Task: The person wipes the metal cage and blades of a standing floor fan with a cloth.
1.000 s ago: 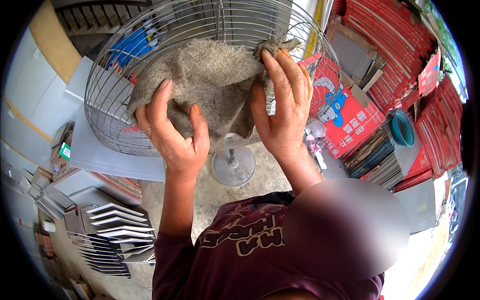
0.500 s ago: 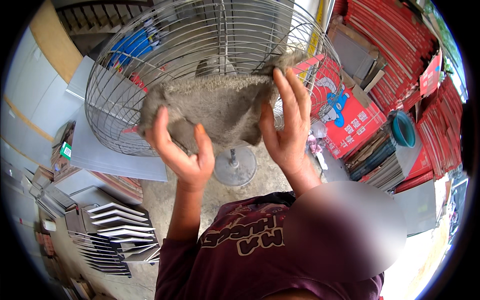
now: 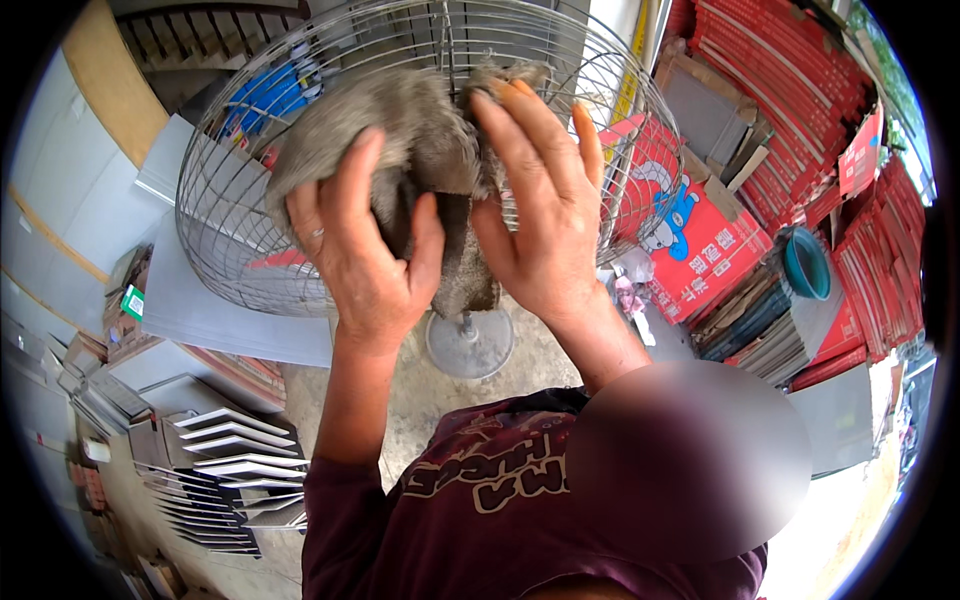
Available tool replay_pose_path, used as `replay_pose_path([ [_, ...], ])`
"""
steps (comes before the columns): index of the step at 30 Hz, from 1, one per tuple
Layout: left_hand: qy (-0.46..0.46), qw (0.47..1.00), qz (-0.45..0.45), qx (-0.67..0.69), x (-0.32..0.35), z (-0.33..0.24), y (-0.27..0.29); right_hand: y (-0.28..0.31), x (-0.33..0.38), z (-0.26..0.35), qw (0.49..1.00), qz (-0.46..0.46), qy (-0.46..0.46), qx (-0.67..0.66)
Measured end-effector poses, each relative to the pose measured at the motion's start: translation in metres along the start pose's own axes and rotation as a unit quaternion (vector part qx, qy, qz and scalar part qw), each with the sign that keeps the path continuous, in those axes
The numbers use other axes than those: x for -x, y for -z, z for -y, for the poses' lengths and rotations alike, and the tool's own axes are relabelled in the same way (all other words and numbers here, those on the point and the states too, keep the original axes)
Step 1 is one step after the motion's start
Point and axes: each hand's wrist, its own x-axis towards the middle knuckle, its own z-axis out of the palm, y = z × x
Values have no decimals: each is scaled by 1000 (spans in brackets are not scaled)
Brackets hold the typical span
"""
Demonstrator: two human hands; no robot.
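Note:
A dusty grey-brown rag with a fuzzy pile is bunched up in front of the wire guard of a large pedestal fan. Its left part bulges upward, and a fold hangs down in the middle. My left hand grips the rag's lower left side, thumb and fingers curled around it. With its fingers bent over the rag's upper right part, my right hand holds the other side. The round fan base stands on the floor below.
Stacked red cardboard lines the right side, along with a red box panel and a teal basin. At lower left stand stacked white-edged panels. A grey board leans behind the fan's left side. Stairs rise at the far left.
The rag, spread wide between my hands before, is now gathered and folded, higher up against the guard. My hands have come closer together, the right one moving left.

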Motion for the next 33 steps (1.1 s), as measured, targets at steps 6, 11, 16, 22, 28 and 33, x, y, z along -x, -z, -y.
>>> replay_pose_path([
  [6,83,993,-46,67,50,0,-5,2,35,-12,998,-39,-45,-5],
  [11,94,994,43,17,66,-4,-14,-4,41,1,997,45,-34,-55],
  [16,132,989,4,62,89,2,-14,-8,63,-12,993,-2,-71,-92],
  [22,62,996,61,29,67,-8,-16,-11,51,-2,997,33,-10,-74],
  [28,149,987,6,60,86,3,-12,-2,64,-17,996,17,-64,-54],
  [33,147,983,6,109,97,-3,-5,0,82,-20,993,-6,-96,-71],
])
